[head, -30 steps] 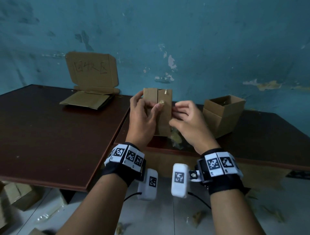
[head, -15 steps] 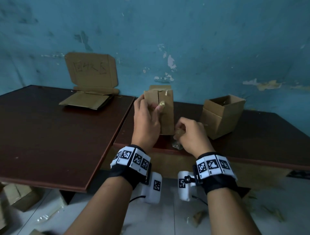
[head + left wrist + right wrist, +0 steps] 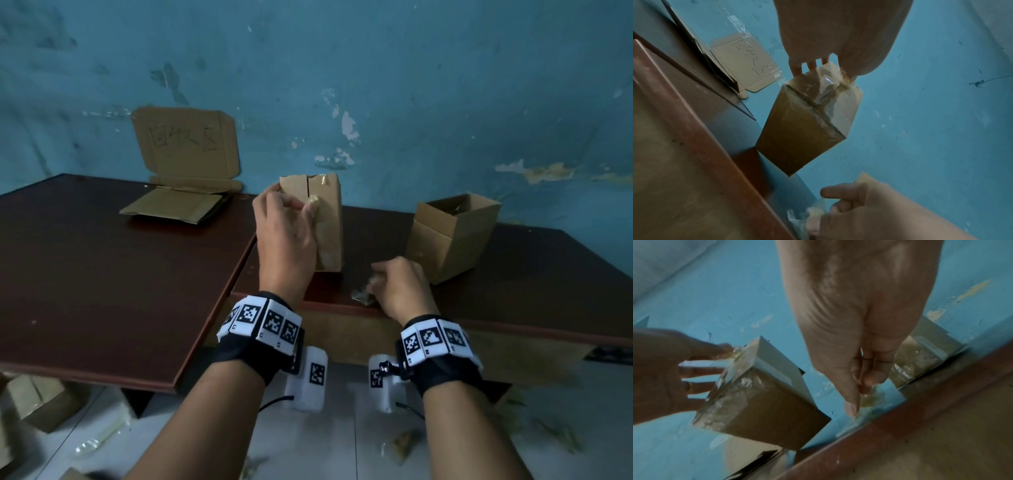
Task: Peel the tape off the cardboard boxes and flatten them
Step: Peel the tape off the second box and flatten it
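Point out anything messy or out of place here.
Crumpled tape scraps litter the floor under the table, and a peeled wad sits at the table's edge under the right hand. The box in the left hand still carries loose tape.

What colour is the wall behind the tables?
The painted wall is blue-teal with pale peeling patches, clearest in the head view.

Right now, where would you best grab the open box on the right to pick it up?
Take the open box by its top rim, from above. It stands upright on the table with its mouth open and nothing over it, so fingers can slip inside and a thumb outside one wall. The right hand is nearest, but it holds a wad of peeled tape; the left hand grips the taped box.
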